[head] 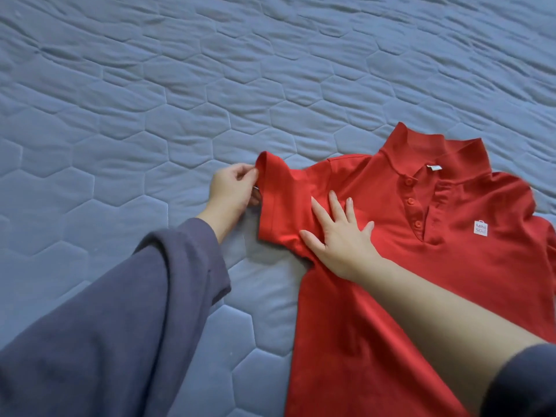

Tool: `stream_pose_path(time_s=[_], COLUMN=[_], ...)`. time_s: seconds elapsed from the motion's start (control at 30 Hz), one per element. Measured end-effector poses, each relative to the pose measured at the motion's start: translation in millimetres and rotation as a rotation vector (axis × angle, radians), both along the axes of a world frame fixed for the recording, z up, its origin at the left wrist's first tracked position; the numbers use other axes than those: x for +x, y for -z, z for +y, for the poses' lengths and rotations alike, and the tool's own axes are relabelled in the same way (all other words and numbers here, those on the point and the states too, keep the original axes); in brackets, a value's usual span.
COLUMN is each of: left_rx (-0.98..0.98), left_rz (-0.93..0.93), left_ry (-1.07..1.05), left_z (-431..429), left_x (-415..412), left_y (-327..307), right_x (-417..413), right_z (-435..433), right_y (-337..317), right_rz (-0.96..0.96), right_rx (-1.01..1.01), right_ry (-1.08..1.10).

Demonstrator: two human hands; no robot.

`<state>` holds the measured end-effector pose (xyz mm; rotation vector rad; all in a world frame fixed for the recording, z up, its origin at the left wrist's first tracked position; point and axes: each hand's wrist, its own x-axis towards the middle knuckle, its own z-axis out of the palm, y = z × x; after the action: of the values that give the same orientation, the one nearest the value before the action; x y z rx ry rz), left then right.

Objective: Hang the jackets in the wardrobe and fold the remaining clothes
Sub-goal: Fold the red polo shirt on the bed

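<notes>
A red polo shirt (421, 266) lies face up on the bed, collar toward the far right, with a small white logo on its chest. My left hand (233, 189) pinches the hem of the shirt's left-side sleeve at its outer edge. Fingers spread and straight, my right hand (340, 236) presses flat on the shirt's chest, just beside the sleeve seam. The shirt's lower part runs out of the frame at the bottom.
A blue-grey quilted bedspread (150, 115) with a hexagon pattern covers the whole surface around the shirt. My loose dark grey sleeve (105, 326) hangs over the bedspread at the lower left.
</notes>
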<state>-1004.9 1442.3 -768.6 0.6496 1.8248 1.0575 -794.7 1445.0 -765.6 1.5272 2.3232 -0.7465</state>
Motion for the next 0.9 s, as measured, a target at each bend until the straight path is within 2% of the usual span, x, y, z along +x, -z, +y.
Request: stream_pose_path(time_s=[0.07,0.13,0.2,0.27,0.4,0.47,0.53,0.6,0.63,0.73,0.77,0.83,0.9], left_rx=[-0.066,-0.211,-0.309,-0.354,-0.331,-0.335,-0.367,-0.397,-0.409,-0.462,-0.506,-0.51,-0.265], left_rz=[0.108,0.053,-0.129,-0.285,-0.28,-0.134,0.117,0.324,0.329,0.122,0.215,0.68,1.049], left_ry=[-0.081,-0.121,-0.159,-0.121,-0.004,0.071,0.193,0.191,0.134,-0.028,0.015,0.108,0.143], left_z=[-7,-21,-28,-29,-41,-49,-54,-58,-58,-59,-60,-64,-68], left_x=[-12,-17,-11,-1,23,30,32,34,37,46,49,58,81], left_y=[5,8,1,-8,-9,-5,-5,-3,-5,-9,-12,-20,-30], right_x=[-10,-22,-33,-36,-32,-19,-5,9,18,50,64,98,144], right_z=[-3,-10,-20,-23,-16,-14,-15,-16,-18,-23,-24,-22,-17], right_y=[-2,5,22,37,43,37,30,24,21,13,9,1,-8], right_rz=[0.07,0.079,0.019,-0.019,0.087,0.147,0.162,0.136,0.119,0.07,0.064,0.098,0.152], right_rx=[0.149,0.252,0.235,0.205,0.187,0.179,0.196,0.202,0.194,0.142,0.129,0.136,0.252], right_ry=[-0.041,-0.159,-0.233,-0.214,-0.186,-0.181,-0.157,-0.122,-0.106,-0.099,-0.093,-0.007,0.169])
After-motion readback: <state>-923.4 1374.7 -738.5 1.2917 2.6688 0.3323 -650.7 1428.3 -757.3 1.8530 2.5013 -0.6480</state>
